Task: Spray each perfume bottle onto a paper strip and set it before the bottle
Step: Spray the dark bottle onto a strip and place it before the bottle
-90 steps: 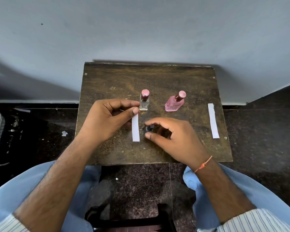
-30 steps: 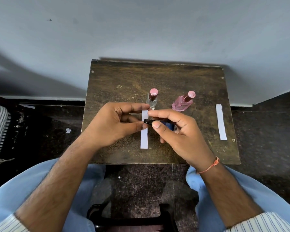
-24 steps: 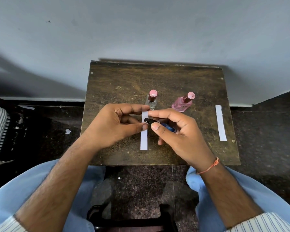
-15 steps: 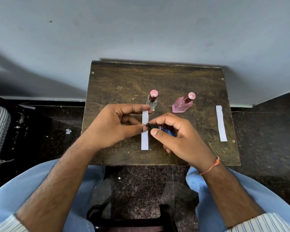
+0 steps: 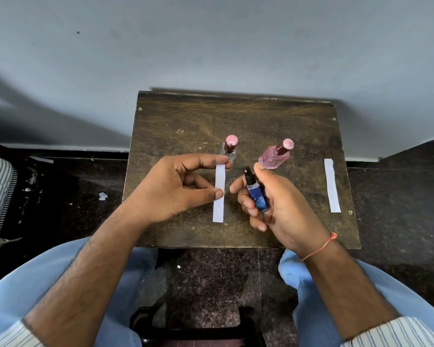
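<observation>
over the table [image 5: 298,229]: left hand [image 5: 176,189] pinching paper strip [image 5: 219,196] upright, right hand [image 5: 276,199] gripping small blue bottle [image 5: 257,196] just beside it, near two pink-capped bottles [image 5: 229,151] standing behind.

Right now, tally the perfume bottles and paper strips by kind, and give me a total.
Perfume bottles: 3, the blue bottle in the right hand, the clear bottle, the pink bottle.
Paper strips: 2, one strip in the left hand, one spare strip on the table.
Total: 5.
</observation>
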`<action>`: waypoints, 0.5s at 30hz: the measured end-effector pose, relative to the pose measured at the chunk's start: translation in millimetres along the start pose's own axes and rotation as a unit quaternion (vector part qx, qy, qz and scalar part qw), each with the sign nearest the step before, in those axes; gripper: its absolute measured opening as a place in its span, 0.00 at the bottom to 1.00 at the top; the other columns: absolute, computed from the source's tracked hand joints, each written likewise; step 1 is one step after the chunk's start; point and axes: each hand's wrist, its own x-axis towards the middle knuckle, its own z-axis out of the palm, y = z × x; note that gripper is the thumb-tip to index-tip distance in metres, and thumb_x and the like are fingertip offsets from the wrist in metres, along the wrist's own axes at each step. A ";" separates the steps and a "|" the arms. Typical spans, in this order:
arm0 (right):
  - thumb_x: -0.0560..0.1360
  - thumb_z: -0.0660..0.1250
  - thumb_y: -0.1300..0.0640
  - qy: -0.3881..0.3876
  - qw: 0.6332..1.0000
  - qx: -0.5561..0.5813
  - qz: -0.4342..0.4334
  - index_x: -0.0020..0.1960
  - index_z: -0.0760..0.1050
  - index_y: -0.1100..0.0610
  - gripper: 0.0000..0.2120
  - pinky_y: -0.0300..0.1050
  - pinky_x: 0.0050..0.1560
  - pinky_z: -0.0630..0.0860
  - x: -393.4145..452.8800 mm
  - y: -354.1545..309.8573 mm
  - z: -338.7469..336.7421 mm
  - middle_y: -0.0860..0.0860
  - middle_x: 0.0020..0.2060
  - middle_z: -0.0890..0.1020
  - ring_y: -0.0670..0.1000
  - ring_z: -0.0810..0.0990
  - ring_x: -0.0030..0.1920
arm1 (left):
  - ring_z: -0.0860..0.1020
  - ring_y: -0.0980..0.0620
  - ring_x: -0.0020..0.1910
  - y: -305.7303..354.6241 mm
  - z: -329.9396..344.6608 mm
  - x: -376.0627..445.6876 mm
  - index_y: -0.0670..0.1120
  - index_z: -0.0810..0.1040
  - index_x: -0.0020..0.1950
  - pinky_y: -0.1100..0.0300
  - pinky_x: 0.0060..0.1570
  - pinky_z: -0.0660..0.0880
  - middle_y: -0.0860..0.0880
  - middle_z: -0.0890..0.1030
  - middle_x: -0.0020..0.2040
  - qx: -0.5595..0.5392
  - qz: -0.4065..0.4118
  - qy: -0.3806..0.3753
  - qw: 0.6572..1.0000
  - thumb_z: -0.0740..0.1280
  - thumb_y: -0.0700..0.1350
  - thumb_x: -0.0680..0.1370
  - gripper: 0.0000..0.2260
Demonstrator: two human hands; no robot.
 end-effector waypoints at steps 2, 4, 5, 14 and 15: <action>0.86 0.58 0.41 -0.012 1.000 0.020 0.009 0.52 0.84 0.60 0.26 0.41 0.24 0.66 -0.6 -0.3 -0.5 0.51 0.33 0.73 0.48 0.69 0.32 | 0.86 0.57 0.42 1.3 0.0 -0.4 0.49 0.83 0.69 0.68 0.43 0.81 0.55 0.88 0.64 0.001 0.002 -0.003 1.000 0.79 0.31 0.73 0.27; 0.85 0.59 0.43 -0.017 0.999 0.027 0.017 0.50 0.83 0.59 0.22 0.41 0.25 0.70 -0.8 -1.4 0.3 0.52 0.34 0.74 0.48 0.72 0.33 | 0.86 0.57 0.42 1.4 0.4 -0.8 0.49 0.83 0.70 0.68 0.43 0.81 0.55 0.88 0.64 -0.002 0.003 -0.004 1.000 0.79 0.31 0.73 0.27; 0.84 0.60 0.44 -0.017 0.999 0.030 0.020 0.50 0.82 0.59 0.21 0.42 0.25 0.72 -1.0 -2.6 1.1 0.52 0.34 0.75 0.48 0.73 0.33 | 0.86 0.56 0.42 1.0 0.5 -0.8 0.49 0.83 0.70 0.69 0.42 0.81 0.55 0.87 0.65 -0.004 0.003 -0.004 1.000 0.79 0.31 0.74 0.27; 0.80 0.65 0.42 -0.012 1.000 0.019 0.016 0.57 0.77 0.56 0.17 0.42 0.23 0.77 -2.4 -6.1 4.1 0.54 0.41 0.80 0.53 0.79 0.33 | 0.87 0.54 0.43 -1.3 -0.5 0.3 0.49 0.83 0.70 0.68 0.41 0.81 0.55 0.87 0.65 -0.009 0.007 -0.005 1.000 0.79 0.32 0.74 0.26; 0.80 0.65 0.42 -0.007 1.000 0.003 0.005 0.57 0.77 0.54 0.16 0.40 0.22 0.74 -2.9 -5.6 4.3 0.55 0.41 0.81 0.53 0.78 0.32 | 0.86 0.55 0.43 -1.4 -0.6 0.2 0.50 0.83 0.70 0.68 0.41 0.81 0.56 0.87 0.65 -0.008 0.006 -0.005 1.000 0.80 0.32 0.74 0.27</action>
